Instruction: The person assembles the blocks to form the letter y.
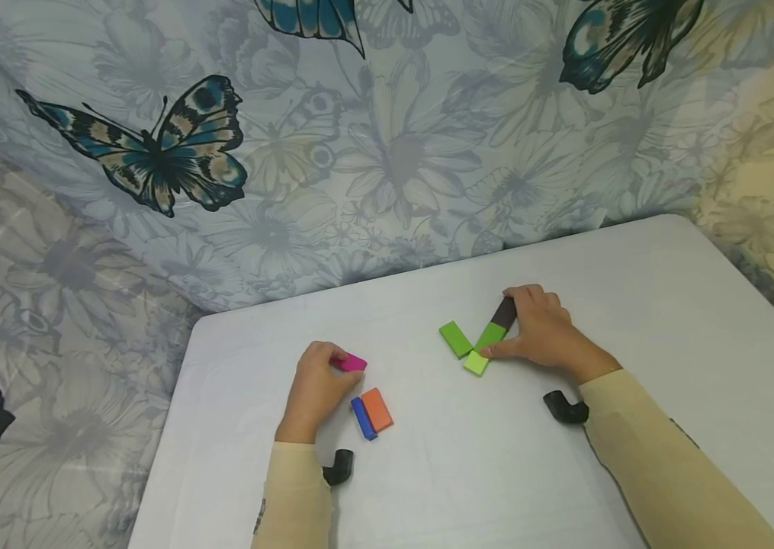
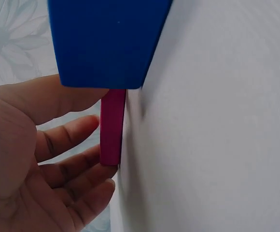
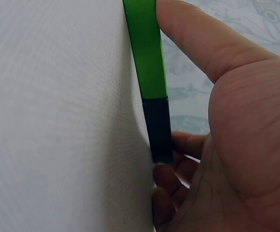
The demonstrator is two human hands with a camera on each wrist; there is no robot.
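My left hand (image 1: pixel 314 389) grips a magenta block (image 1: pixel 351 363) lying low over the white table, thumb at its near side and fingertips at its far side. Just nearer, a blue block (image 1: pixel 364 418) stands on its narrow side against an orange block (image 1: pixel 377 409). The blue block (image 2: pixel 106 43) looms large in the left wrist view. My right hand (image 1: pixel 544 332) spans a dark brown block (image 1: pixel 505 313) and a green block (image 1: pixel 490 336) set end to end, fingers at the brown end and thumb by the green. A lime block (image 1: pixel 476 364) touches the thumb side.
Another green block (image 1: pixel 455 339) slants left of the row, its corner close to the lime block. The white table (image 1: pixel 455 473) reaches back to a butterfly-patterned wall covering (image 1: pixel 393 152). Black curved pieces (image 1: pixel 566 408) stick out from both sleeves.
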